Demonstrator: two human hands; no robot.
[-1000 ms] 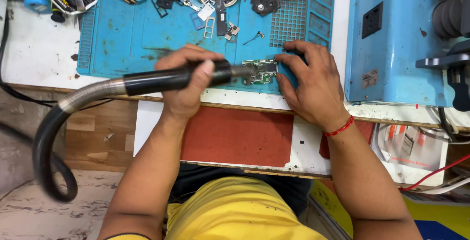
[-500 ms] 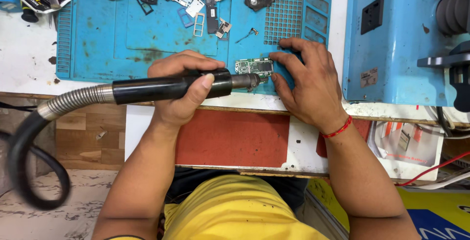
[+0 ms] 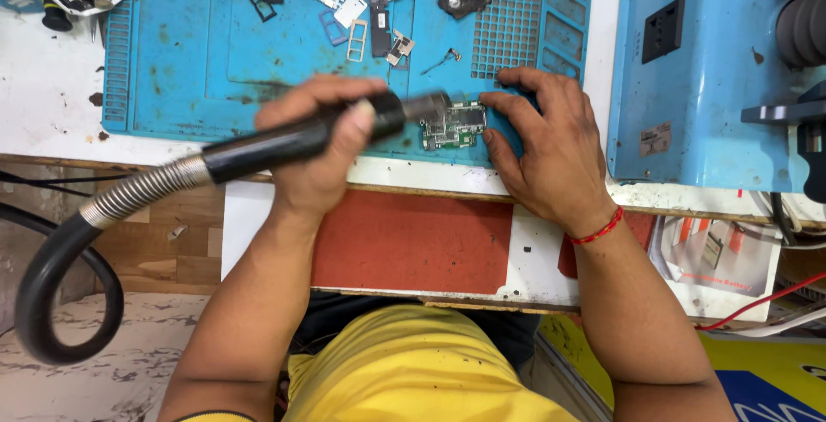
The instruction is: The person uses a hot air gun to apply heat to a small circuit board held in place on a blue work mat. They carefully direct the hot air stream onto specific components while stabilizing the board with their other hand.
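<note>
My left hand (image 3: 323,151) hides the middle of the black hot-air handle (image 3: 292,140), fist clenched around it; its nozzle tip is blurred. My right hand (image 3: 546,151) lies open, fingertips pinning the small circuit board (image 3: 453,125) on the blue mat (image 3: 215,61).

small green circuit board (image 3: 453,126) flat on blue mat (image 3: 198,61), black hot-air wand (image 3: 292,140) nozzle over it

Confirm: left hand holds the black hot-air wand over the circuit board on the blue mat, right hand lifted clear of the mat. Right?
Not quite. In the head view the right hand rests on the blue mat, fingertips at the circuit board. The left hand does hold the black hot-air wand over the board.
</note>
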